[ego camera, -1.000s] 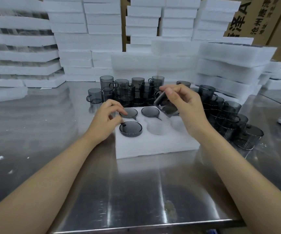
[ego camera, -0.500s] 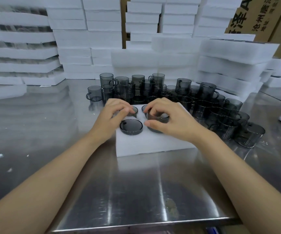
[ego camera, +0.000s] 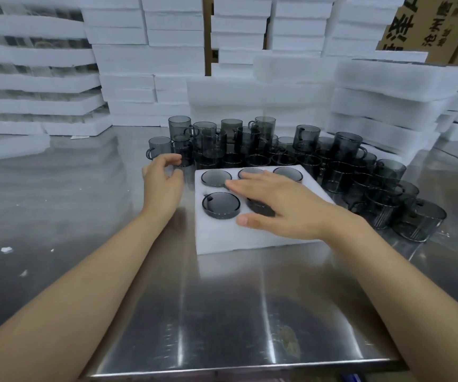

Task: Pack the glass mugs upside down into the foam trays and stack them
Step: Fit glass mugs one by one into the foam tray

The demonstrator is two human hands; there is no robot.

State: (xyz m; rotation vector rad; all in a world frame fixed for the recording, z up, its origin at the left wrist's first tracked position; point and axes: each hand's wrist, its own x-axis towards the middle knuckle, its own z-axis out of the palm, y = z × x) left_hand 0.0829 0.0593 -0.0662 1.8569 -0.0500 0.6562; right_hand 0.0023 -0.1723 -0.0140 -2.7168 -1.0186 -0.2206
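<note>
A white foam tray [ego camera: 222, 238] lies on the steel table in front of me, with several smoky grey glass mugs set upside down in its holes. One mug base [ego camera: 221, 204] shows at the front left and another [ego camera: 216, 177] at the back left. My right hand [ego camera: 283, 205] lies flat with straight fingers over the tray, covering the front middle mug [ego camera: 259, 208]. My left hand [ego camera: 163, 183] hovers left of the tray, fingers loosely curled, holding nothing, close to the loose mugs [ego camera: 249, 142] behind the tray.
Loose mugs [ego camera: 382, 188] crowd the table behind and to the right of the tray. Stacks of white foam trays [ego camera: 145, 64] rise at the back and left, with cardboard boxes [ego camera: 429, 23] at the back right. The table's front edge [ego camera: 222, 372] is near me.
My right hand set the mug it held into the tray and now lies flat over it. My left hand has left the tray and moved left and back toward the loose mugs.
</note>
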